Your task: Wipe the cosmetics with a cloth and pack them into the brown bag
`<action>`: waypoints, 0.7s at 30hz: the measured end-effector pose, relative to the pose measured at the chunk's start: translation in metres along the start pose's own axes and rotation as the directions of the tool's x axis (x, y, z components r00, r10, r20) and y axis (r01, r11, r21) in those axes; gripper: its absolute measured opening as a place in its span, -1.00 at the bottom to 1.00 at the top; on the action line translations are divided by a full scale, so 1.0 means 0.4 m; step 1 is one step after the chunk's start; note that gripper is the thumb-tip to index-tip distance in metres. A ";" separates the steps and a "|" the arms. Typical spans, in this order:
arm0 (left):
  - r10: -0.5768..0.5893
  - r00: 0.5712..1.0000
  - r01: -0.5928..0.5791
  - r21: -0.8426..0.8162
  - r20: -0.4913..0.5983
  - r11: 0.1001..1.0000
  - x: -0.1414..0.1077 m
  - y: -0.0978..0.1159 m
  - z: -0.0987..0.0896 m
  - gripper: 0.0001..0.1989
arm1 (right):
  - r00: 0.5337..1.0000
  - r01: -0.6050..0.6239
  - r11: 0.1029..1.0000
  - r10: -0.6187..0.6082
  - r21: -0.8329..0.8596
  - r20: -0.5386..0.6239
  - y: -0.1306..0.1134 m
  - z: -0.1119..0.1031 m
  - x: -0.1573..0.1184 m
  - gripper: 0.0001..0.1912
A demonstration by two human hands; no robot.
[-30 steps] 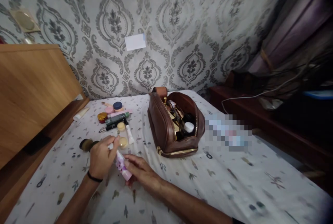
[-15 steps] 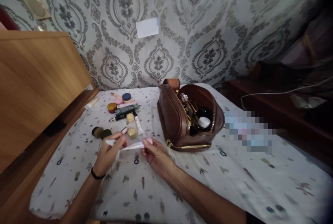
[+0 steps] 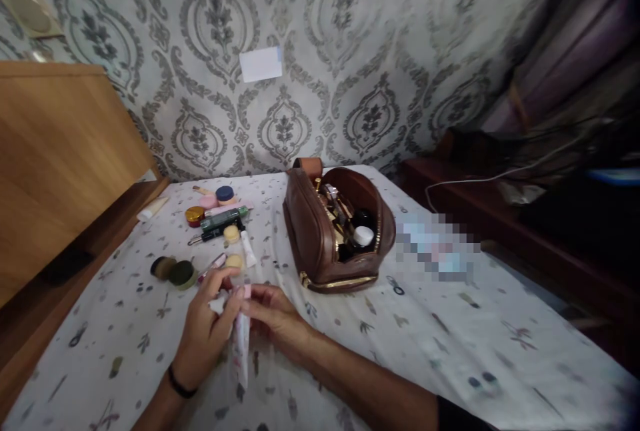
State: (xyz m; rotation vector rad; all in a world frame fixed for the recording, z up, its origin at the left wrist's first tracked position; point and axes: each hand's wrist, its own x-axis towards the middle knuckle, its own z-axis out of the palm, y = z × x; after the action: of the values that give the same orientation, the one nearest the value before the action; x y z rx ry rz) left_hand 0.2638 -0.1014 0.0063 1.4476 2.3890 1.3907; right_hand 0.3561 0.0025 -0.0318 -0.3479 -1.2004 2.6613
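Observation:
A white squeeze tube (image 3: 241, 357) with pinkish print and a pink cap hangs tail-down between my hands. My right hand (image 3: 275, 316) pinches it near the cap end. My left hand (image 3: 205, 331), with a black band on its wrist, is closed on a crumpled white tissue (image 3: 218, 304) and presses against the tube's cap. Where the fingers meet, part of the cap is hidden. Just beyond my hands lie a small white tube (image 3: 247, 249), a cream-coloured jar (image 3: 234, 261) and a pinkish slim item (image 3: 213, 266).
An open brown cosmetic bag (image 3: 313, 237) holding several cosmetics stands right of centre. Several jars and tubes lie back left, among them a blue-lidded jar (image 3: 225, 194) and a green tube (image 3: 223, 217). A dark green-lidded jar (image 3: 182, 275) is nearer. A wooden cabinet (image 3: 60, 171) borders the left.
The tube has turned from lying sideways between my hands to pointing tail-down. My right hand has moved left to its cap end, close against my left hand. The view has shifted right.

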 end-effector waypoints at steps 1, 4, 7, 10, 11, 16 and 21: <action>0.027 0.997 -0.027 -0.004 0.076 1.000 0.012 -0.001 -0.012 -0.73 | 1.000 0.006 0.999 -0.006 -0.045 -0.005 -0.001 -0.002 0.001 -0.48; 0.047 0.939 -0.039 -0.032 0.341 0.999 0.047 -0.006 -0.049 -0.72 | 0.999 0.035 0.988 -0.039 -0.150 -0.025 -0.007 -0.012 0.006 -0.39; 0.008 0.861 0.018 -0.046 0.508 0.999 0.072 -0.003 -0.078 -0.67 | 0.997 0.063 0.969 -0.073 -0.237 -0.034 -0.014 -0.018 0.005 -0.27; -0.006 0.820 0.040 -0.046 0.573 0.998 0.089 0.010 -0.088 -0.69 | 0.995 0.097 0.945 -0.100 -0.311 0.008 -0.021 -0.018 -0.006 -0.27; -0.008 0.813 0.039 -0.040 0.583 0.998 0.093 0.016 -0.088 -0.70 | 0.994 0.113 0.940 -0.110 -0.323 0.026 -0.025 -0.017 -0.011 -0.28; 0.010 0.825 0.000 -0.019 0.564 1.000 0.110 0.036 -0.085 -0.71 | 0.974 0.223 0.843 -0.209 -0.489 0.084 -0.078 -0.026 -0.058 -0.37; -0.037 0.881 0.037 0.008 0.472 0.999 0.130 0.037 -0.109 -0.68 | 0.856 0.307 0.439 -0.515 -0.844 0.044 -0.207 -0.068 -0.151 -0.72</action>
State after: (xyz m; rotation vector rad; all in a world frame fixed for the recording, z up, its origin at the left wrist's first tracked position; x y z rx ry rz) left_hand 0.2258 -0.0906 0.0634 1.5158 2.0860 0.8903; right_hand 0.4285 0.0588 0.0209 -0.3896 -2.0830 1.4087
